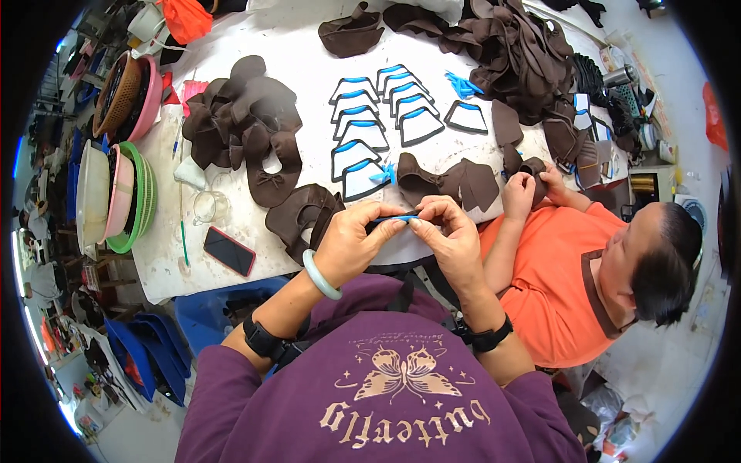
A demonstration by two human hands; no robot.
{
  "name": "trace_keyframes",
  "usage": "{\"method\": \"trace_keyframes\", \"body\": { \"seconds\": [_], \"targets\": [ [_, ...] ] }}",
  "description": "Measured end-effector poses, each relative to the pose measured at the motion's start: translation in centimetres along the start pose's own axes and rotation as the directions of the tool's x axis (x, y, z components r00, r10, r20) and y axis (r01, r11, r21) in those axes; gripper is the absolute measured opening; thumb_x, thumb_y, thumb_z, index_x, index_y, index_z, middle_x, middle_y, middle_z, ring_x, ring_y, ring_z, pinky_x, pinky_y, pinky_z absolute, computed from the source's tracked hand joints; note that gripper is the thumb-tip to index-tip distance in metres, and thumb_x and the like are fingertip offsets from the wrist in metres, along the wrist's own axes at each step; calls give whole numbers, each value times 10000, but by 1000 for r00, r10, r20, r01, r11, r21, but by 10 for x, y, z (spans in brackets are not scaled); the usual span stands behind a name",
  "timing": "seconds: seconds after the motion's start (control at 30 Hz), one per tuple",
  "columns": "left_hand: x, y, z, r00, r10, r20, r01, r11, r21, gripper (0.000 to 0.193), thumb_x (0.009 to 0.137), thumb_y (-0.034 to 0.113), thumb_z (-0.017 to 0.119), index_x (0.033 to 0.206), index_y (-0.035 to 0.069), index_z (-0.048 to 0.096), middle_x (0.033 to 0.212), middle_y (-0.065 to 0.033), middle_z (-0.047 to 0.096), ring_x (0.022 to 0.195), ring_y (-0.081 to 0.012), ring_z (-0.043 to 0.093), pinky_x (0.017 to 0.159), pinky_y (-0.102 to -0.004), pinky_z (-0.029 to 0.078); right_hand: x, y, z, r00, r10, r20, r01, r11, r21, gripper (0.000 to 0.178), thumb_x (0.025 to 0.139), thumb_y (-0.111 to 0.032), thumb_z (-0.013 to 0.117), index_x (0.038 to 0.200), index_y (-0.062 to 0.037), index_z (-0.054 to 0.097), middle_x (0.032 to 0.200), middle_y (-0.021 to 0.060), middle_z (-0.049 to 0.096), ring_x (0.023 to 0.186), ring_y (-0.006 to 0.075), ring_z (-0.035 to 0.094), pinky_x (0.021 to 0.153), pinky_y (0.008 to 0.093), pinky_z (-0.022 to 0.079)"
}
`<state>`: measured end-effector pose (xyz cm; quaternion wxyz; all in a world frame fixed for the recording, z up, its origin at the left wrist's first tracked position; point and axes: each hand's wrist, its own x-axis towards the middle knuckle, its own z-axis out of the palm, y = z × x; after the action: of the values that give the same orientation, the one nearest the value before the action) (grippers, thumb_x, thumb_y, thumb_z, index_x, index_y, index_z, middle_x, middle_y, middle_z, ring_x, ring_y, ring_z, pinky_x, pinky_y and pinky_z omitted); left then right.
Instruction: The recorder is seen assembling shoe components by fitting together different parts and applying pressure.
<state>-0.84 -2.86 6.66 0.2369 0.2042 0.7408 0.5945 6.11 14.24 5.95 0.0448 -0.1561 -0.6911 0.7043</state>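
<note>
Close in front of my body, my left hand (350, 241) and my right hand (454, 243) pinch a small piece with a blue strip and a dark edge (396, 219) between thumbs and fingers. Seen nearly edge-on, most of it is hidden by the fingers. Just beyond my hands, overlapping white trapezoid panels (363, 185) with black edging and blue strips lie in two columns. One more such panel (466, 119) rests apart to their right. Small bundles of blue strips lie beside the near panels (384, 174) and farther back (463, 85). Brown fabric pieces (305, 220) sit left of my hands.
A brown fabric pile (239, 116) covers the table's left, and a larger heap (525, 54) the far right. A phone (229, 251) and a glass (211, 207) lie near the left edge. Beside my right arm, a person in orange (563, 278) handles brown fabric. Baskets (143, 197) stand left.
</note>
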Motion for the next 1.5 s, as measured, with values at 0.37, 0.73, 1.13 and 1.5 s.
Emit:
{"method": "trace_keyframes", "body": {
  "seconds": [0.37,0.73,1.13,1.5],
  "targets": [
    [-1,9,-6,1000,-22,16,22,999,-23,177,897,121,658,1023,-1,681,882,-59,662,818,-112,600,748,-249,472,0,-6,6,985,166,50,-174,951,256,187,839,-62,715,937,-37,558,991,31,606,850,72,557,774,218,461],
    [-6,3,-9,990,-141,22,143,980,-139,173,906,142,661,999,-4,669,902,-16,663,842,-65,567,752,-227,467,8,-23,-4,948,263,179,-307,904,299,423,835,-57,726,1191,-27,501,964,37,620,908,87,573,836,227,458],
    [-17,-6,-17,983,-162,83,181,923,-340,242,892,125,689,1092,-4,644,960,3,651,890,-56,558,778,-210,462,7,-15,-14,947,189,260,-263,921,286,360,870,-77,701,1195,-15,559,1024,25,633,937,80,570,818,211,447],
    [-20,-3,-22,979,-186,86,204,884,-421,235,921,142,657,1104,-4,645,958,1,649,869,-54,555,776,-196,452,5,-13,1,942,229,244,-278,942,188,178,872,-104,711,1000,14,675,883,14,672,774,40,573,686,172,455]
  ]
}}
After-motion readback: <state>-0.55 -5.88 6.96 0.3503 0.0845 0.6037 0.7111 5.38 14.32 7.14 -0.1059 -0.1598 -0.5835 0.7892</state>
